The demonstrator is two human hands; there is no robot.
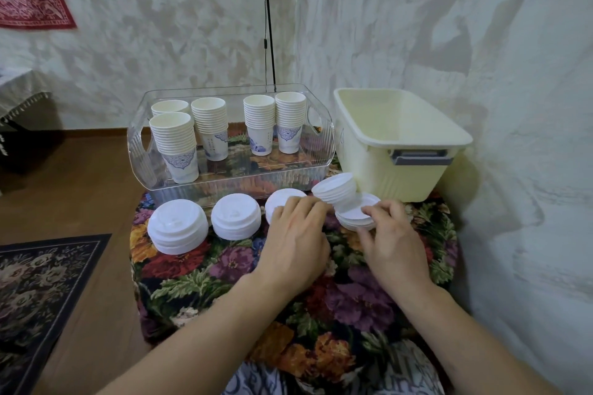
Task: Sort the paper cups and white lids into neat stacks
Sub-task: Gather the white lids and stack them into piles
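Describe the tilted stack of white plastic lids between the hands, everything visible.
The tilted stack of white plastic lids is a short column of nested round lids, ribbed along its side by their rims. It leans toward the left, its flat top face turned up and left. It stands just in front of the clear plastic tray, beside the cream plastic bin. Its lower end rests on a low pile of white lids on the floral tablecloth. The left hand touches its lower left edge with its fingertips; the right hand pinches the low pile.

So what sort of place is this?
Probably a room in a home: a floral-cloth-covered table stands in a corner by textured plaster walls, with a patterned dark rug on the brown wooden floor.
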